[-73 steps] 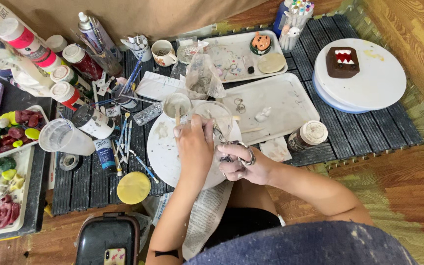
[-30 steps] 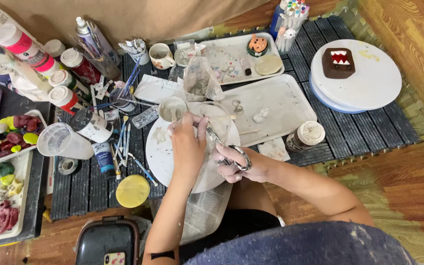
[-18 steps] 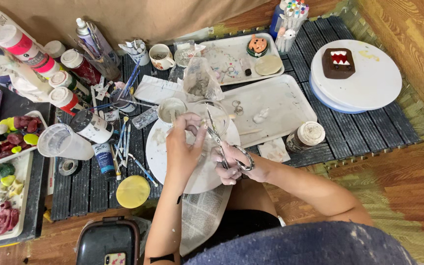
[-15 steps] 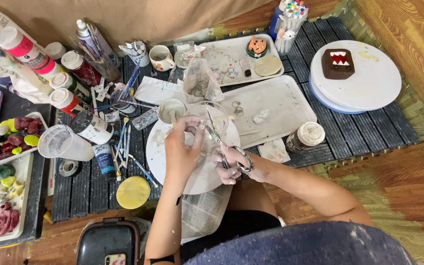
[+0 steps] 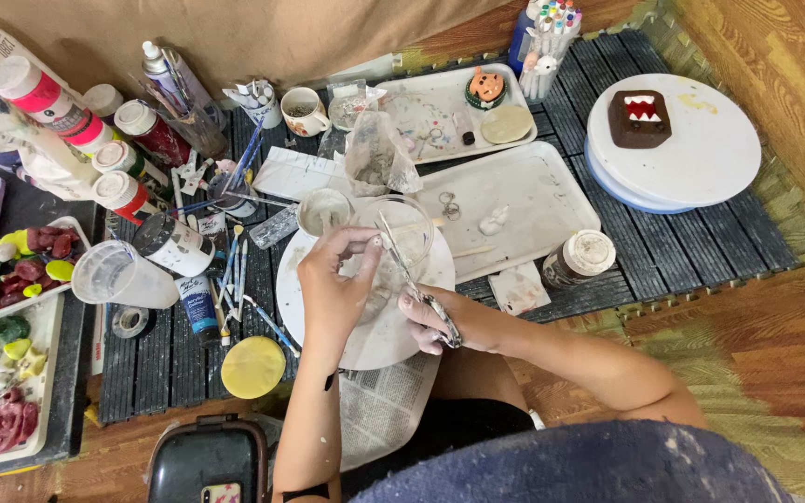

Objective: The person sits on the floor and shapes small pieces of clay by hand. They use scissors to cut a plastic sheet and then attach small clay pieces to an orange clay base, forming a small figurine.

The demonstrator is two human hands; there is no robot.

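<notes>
Dark slat mat (image 5: 663, 251) | L hand (image 5: 333, 289) fingers grip clear cup (image 5: 402, 244), whitish contents | R hand (image 5: 430, 317) fingers hold tool (image 5: 407, 270)

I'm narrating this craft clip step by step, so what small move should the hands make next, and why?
Probably dip the thin tool a little lower into the clear bowl. The right hand holds it by its handle, tip angled up over the bowl's rim, while the left hand steadies that rim from the near side above the white round plate.

Clear glossy bowl (image 5: 409, 244); slim metal tool (image 5: 418, 284); matt white tray (image 5: 533, 200); wood-grain floor (image 5: 775, 307).
</notes>
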